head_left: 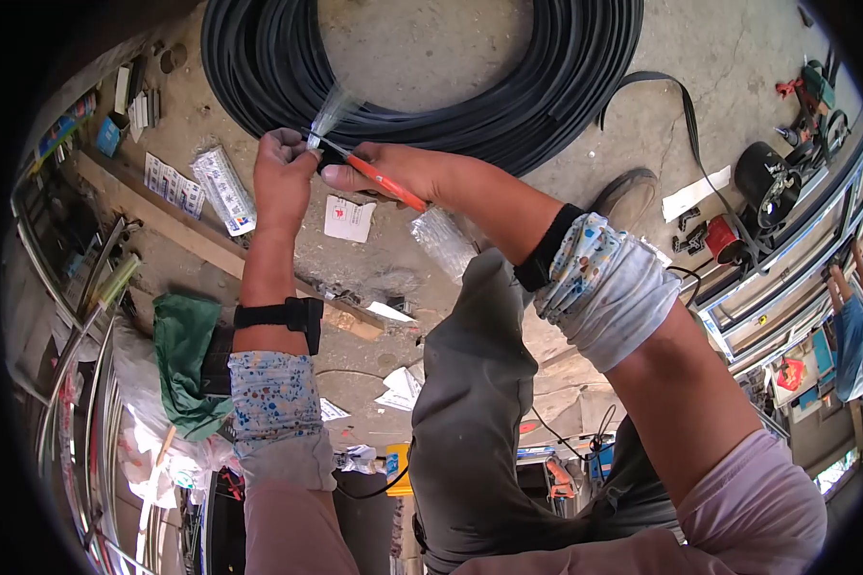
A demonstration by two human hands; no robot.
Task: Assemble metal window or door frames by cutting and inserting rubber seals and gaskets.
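Note:
A large coil of flat black strip (pixel 479 125) lies on the floor ahead of me. Clear plastic wrap (pixel 332 113) crosses its near left side. My left hand (pixel 283 165) is closed, its fingers pinched at the near end of that wrap. In my right hand (pixel 388 170) is an orange-handled tool (pixel 393 187) with a slim metal front, pointing left toward the left fingertips. The metal front meets or lies very close to the gathered plastic; whether it touches is too small to tell. The palm and fingers of the right hand partly cover the handle.
A wooden beam (pixel 163 216) runs along the left. Clear-wrapped packages (pixel 222 190) and a white paper square (pixel 349 218) lie near my hands. One loose black strip (pixel 692 125) trails right toward a black round container (pixel 766 182). My shoe (pixel 626 192) stands beside the coil.

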